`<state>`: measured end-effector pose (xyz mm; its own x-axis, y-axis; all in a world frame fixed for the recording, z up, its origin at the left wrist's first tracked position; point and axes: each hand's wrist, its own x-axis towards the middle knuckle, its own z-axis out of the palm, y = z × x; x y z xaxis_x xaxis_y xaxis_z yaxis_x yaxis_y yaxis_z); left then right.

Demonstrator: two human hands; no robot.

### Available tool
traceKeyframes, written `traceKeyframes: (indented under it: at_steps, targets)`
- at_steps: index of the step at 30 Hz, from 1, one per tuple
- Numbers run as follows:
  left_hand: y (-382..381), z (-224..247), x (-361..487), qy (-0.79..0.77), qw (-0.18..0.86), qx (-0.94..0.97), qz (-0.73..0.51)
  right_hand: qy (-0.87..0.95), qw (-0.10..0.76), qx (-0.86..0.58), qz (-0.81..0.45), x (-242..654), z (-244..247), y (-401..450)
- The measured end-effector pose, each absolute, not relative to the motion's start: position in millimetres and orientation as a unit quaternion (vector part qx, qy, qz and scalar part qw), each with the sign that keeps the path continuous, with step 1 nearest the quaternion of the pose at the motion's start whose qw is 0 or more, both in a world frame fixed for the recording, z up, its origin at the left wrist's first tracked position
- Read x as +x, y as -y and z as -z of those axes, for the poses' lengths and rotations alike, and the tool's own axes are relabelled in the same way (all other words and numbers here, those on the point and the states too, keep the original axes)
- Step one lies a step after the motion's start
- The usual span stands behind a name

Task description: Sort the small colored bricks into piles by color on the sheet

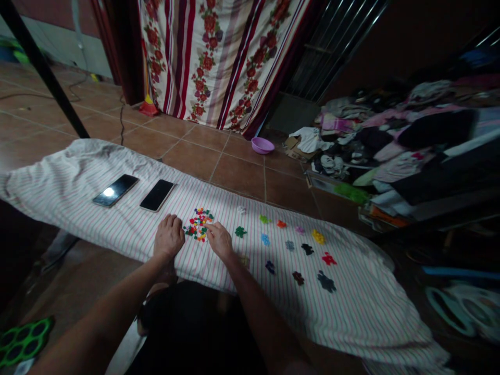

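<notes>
A mixed pile of small colourful pieces (195, 229) lies on the striped cloth (219, 265), between my two hands. My left hand (170, 237) rests on the cloth just left of the pile, its fingers curled under and nothing visible in them. From the right, my right hand (221, 240) reaches to the pile with its index finger stretched out, the tip among the pieces. Single-colour heaps are spread to the right, among them green pieces (240, 232), light blue pieces (265, 239), yellow pieces (318, 237), red pieces (328, 259) and dark grey pieces (326, 282).
Two phones, one with a glare spot (115, 190) and one with a dark screen (157, 196), lie left of the pile. Beyond the cloth are a tiled floor, a purple basin (262, 146) and a flowered curtain (219, 62). Clothes (390, 130) are heaped at the right.
</notes>
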<state>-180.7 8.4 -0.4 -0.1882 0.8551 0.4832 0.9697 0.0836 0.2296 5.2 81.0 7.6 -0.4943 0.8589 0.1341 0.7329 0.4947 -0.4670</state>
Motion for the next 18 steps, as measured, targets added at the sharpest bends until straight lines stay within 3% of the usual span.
traceKeyframes:
  at_steps: [18]
  targets:
    - [-7.5, -0.9, -180.0, 0.73, 0.094, -0.622, 0.268, 0.818, 0.255, -0.488, -0.165, 3.0, -0.8, -72.0]
